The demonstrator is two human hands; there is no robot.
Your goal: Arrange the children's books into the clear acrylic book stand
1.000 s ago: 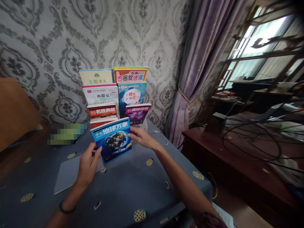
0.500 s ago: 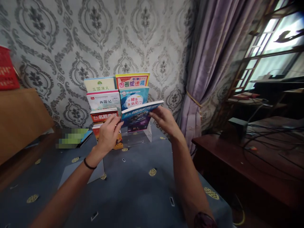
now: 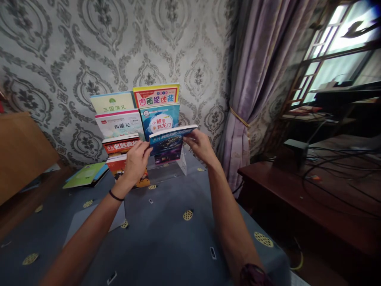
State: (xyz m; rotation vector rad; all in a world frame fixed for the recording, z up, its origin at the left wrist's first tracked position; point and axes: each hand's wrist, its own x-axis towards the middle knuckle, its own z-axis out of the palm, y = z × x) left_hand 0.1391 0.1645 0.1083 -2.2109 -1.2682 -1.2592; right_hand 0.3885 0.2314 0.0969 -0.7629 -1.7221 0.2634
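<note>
2 bare hands work at the clear rack, and from my remote seat I see the blue book held between them, tilted, before the rack's lower right section. My left hand is mostly closed, thumb and bent fingers gripping the book's left edge; my right hand, slightly more open, pinches its right edge. I cannot tell whether the book touches the rack. Behind it, the purple book is partly hidden. On the rack's right side I count 2 more upright, the teal book and the yellow-edged book; on its left side, the orange book stands in front of the red book, with the white book and cream book at the back. Left of the rack, I see the green book lying flat.
</note>
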